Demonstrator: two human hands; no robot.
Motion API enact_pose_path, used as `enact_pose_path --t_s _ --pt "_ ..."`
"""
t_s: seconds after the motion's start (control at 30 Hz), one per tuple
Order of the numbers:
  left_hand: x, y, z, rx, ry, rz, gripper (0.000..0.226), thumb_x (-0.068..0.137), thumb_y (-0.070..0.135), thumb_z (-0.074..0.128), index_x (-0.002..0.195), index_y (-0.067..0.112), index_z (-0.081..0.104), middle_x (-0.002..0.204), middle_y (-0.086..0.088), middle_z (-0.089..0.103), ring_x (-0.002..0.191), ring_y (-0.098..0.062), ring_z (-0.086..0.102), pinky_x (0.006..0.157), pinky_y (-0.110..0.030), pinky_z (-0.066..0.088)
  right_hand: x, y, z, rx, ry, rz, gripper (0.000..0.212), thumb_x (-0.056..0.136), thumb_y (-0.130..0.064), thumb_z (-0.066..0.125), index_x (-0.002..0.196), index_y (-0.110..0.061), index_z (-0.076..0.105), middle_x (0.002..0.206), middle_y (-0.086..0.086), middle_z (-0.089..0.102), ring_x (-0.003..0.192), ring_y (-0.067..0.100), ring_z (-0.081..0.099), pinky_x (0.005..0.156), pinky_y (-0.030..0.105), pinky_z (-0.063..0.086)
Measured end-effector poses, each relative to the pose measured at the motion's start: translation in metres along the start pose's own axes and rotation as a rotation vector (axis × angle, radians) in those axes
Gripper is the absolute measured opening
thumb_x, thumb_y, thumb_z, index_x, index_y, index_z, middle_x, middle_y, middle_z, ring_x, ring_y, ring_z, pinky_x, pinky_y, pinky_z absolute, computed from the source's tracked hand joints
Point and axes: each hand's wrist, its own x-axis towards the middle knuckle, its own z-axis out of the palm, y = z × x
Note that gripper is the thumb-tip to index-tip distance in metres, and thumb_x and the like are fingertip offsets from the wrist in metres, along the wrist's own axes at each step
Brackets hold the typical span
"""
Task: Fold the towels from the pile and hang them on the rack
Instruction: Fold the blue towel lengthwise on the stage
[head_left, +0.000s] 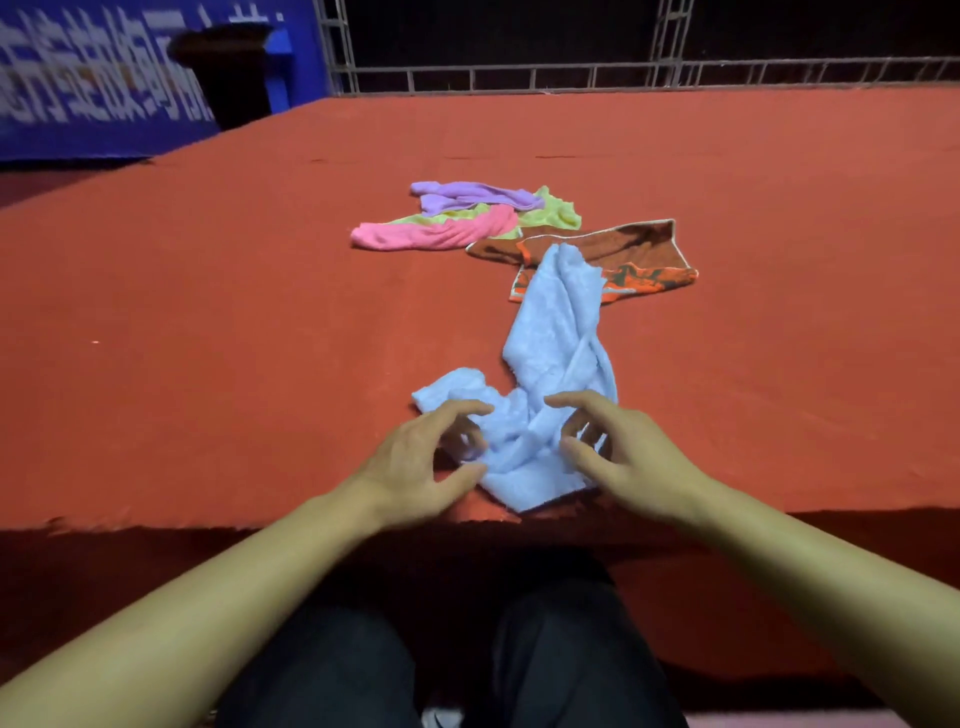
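Red cloth covers the wide desk (208, 312) in front of me, reaching back to a metal grid rack (519, 78) at its far edge. Toward the middle lies the pile: a brown and orange towel (639, 249), then pink (436, 234), yellow (556, 208) and purple (478, 195) towels bunched together. Nearer me, a crumpled light blue towel (556, 338) stretches from the brown one to the desk's near edge. My left hand (421, 462) and right hand (623, 452) hover over its near end, fingers curled and spread, gripping nothing yet as far as I can see. I judge this the start of folding: next I need to find two corners and spread the towel flat.
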Motion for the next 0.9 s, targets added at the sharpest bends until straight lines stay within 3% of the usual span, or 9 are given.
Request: enact_pose_path --t_s 0.13,0.2,0.3,0.43,0.53,0.63,0.73,0.8,0.9 --pt "0.008 0.000 -0.006 0.071 0.025 -0.100 0.058 0.074 0.047 0.063 0.127 0.025 0.054 0.101 0.022 0.068 0.097 0.003 0.061 0.092 -0.027 0.048 0.030 -0.006 0.002 -0.131 -0.005 -0.138 0.051 0.085 -0.011 0.068 0.130 -0.029 0.053 0.106 -0.022 0.061 0.092 -0.003 0.055 0.080 0.006 0.036" --pt "0.007 0.002 -0.002 0.145 -0.025 -0.148 0.069 0.069 0.059 0.063 0.131 0.031 0.050 0.104 0.023 0.069 0.107 -0.002 0.060 0.098 -0.030 0.045 0.044 -0.008 0.007 -0.227 -0.158 -0.140 0.060 0.081 -0.018 0.072 0.136 -0.025 0.050 0.106 -0.022 0.060 0.101 0.004 0.054 0.089 0.021 0.041" --pt "0.007 0.007 0.005 0.183 -0.001 -0.172 0.080 0.062 0.070 0.062 0.133 0.035 0.048 0.108 0.024 0.069 0.112 -0.004 0.059 0.100 -0.032 0.043 0.055 -0.013 0.011 -0.312 -0.311 -0.070 0.058 0.084 -0.020 0.068 0.139 -0.025 0.048 0.093 -0.014 0.066 0.088 0.016 0.062 0.084 0.037 0.048" --pt "0.014 0.006 0.007 0.160 0.085 -0.238 0.082 0.064 0.067 0.072 0.135 0.038 0.044 0.110 0.018 0.070 0.108 -0.006 0.058 0.091 -0.024 0.038 0.073 -0.022 -0.002 -0.104 -0.106 -0.076 0.051 0.092 -0.009 0.062 0.140 -0.018 0.046 0.084 -0.011 0.062 0.076 0.013 0.063 0.075 0.025 0.050" --pt "0.024 0.010 0.009 0.169 0.110 -0.198 0.081 0.066 0.054 0.080 0.136 0.029 0.049 0.112 0.013 0.067 0.098 -0.001 0.058 0.088 -0.019 0.038 0.088 -0.030 -0.012 -0.054 0.016 -0.064 0.045 0.094 -0.003 0.057 0.136 -0.016 0.049 0.086 -0.012 0.059 0.071 0.008 0.057 0.069 0.011 0.042" --pt "0.035 0.009 -0.002 -0.019 0.197 -0.244 0.059 0.077 0.035 0.077 0.130 0.026 0.053 0.069 0.016 0.055 0.061 0.004 0.051 0.064 -0.009 0.037 0.097 -0.038 -0.024 -0.028 0.136 -0.062 0.041 0.094 -0.002 0.055 0.132 -0.017 0.052 0.089 -0.007 0.058 0.069 0.002 0.053 0.067 0.007 0.037" --pt "0.043 -0.002 -0.032 -0.097 0.200 -0.245 0.051 0.079 0.040 0.063 0.127 0.033 0.048 0.069 0.018 0.059 0.058 0.000 0.051 0.063 -0.013 0.038 0.103 -0.040 -0.041 0.015 0.267 -0.050 0.040 0.095 -0.002 0.054 0.131 -0.018 0.053 0.091 -0.007 0.058 0.068 0.001 0.052 0.064 0.007 0.037" --pt "0.045 -0.010 -0.054 -0.046 0.177 -0.219 0.054 0.078 0.050 0.058 0.128 0.031 0.050 0.067 0.014 0.056 0.058 -0.002 0.049 0.062 -0.014 0.038 0.105 -0.040 -0.044 0.000 0.268 -0.054 0.041 0.095 0.000 0.054 0.132 -0.017 0.052 0.090 -0.012 0.056 0.068 -0.001 0.052 0.064 0.006 0.037" --pt "0.046 -0.018 -0.084 0.025 0.188 -0.244 0.055 0.073 0.058 0.066 0.121 0.033 0.054 0.061 0.008 0.047 0.053 -0.005 0.042 0.056 -0.018 0.034 0.107 -0.036 -0.035 -0.057 0.232 -0.055 0.040 0.095 -0.001 0.053 0.133 -0.016 0.052 0.089 -0.012 0.055 0.067 0.000 0.051 0.064 0.006 0.036"
